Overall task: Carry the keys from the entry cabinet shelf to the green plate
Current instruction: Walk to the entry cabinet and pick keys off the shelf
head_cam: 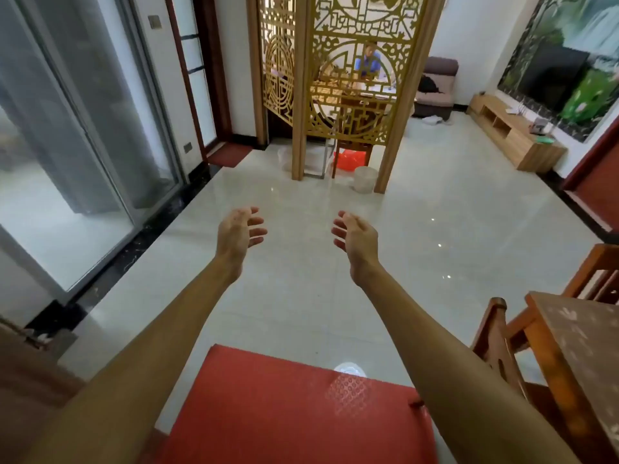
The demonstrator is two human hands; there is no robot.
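Keys were not to be seen anywhere in the view, and neither hand was holding them: the left hand (pixel 239 236) and the right hand (pixel 355 241) were held out over the tiled floor (pixel 435 229), apart from each other, with fingers (pixel 258 232) loosely spread and curved around nothing. A flat green thing (pixel 544 140), possibly the green plate, was seen on the low wooden cabinet (pixel 512 142) far to the right. The task was judged barely begun: the keys had yet to be fetched, carried across and set down
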